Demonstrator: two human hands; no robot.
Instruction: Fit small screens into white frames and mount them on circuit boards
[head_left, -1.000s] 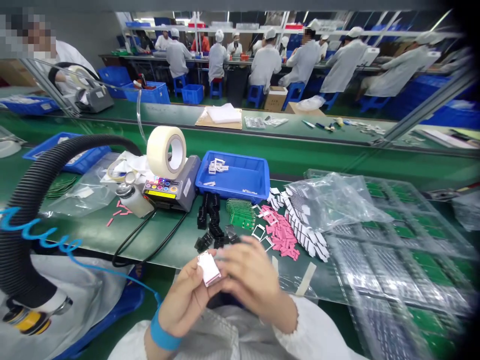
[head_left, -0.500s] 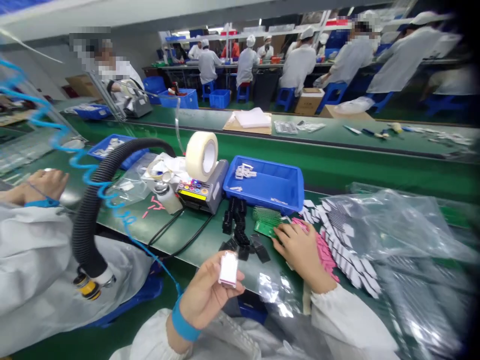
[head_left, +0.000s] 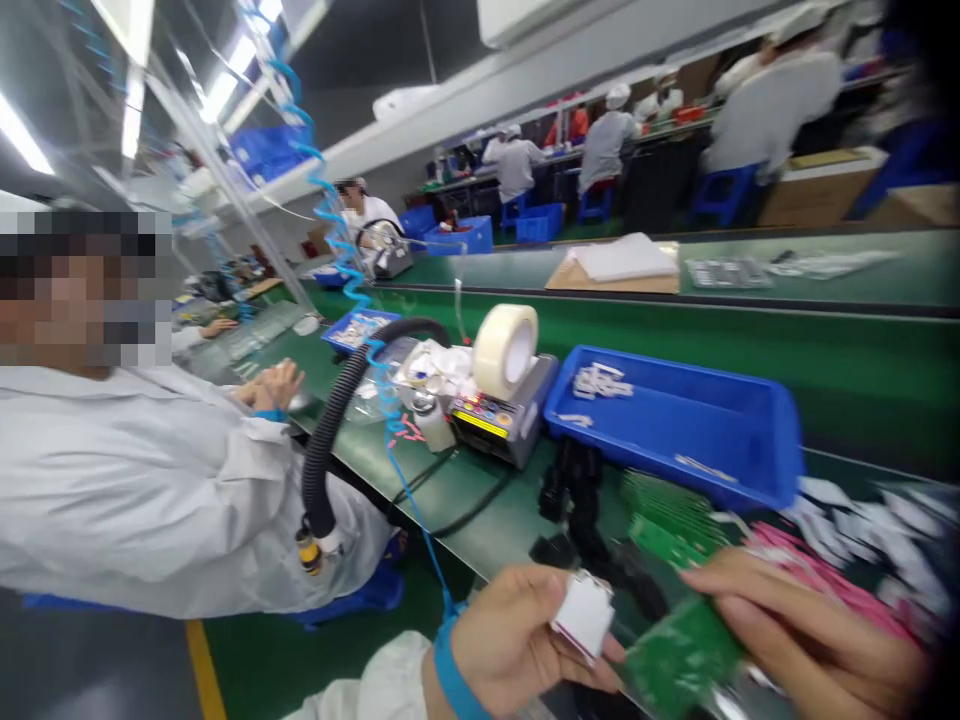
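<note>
In my left hand (head_left: pixel 502 630), which wears a blue wrist strap, is a small white rectangular part (head_left: pixel 585 612) with a dark pinkish lower edge, held between thumb and fingers. My right hand (head_left: pixel 825 640) pinches a green circuit board (head_left: pixel 679 655), blurred by motion, just right of the white part. Behind that board lies a stack of green circuit boards (head_left: pixel 667 510) on the bench. Black parts (head_left: pixel 574 490) lie to the left of the stack. Pink strips (head_left: pixel 814 570) and white pieces (head_left: pixel 840 515) spread to its right, partly behind my right hand.
A blue tray (head_left: pixel 690 430) with a few white parts stands behind the boards. Left of it are a tape dispenser (head_left: pixel 517 430) with a tape roll (head_left: pixel 495 350), a bottle (head_left: pixel 433 428) and a black hose (head_left: pixel 330 440). A co-worker (head_left: pixel 165 480) sits at the left.
My right hand has lifted a green circuit board from the stack and brought it close to my left hand. The view has swung left and tilted. The white part stays in my left hand.
</note>
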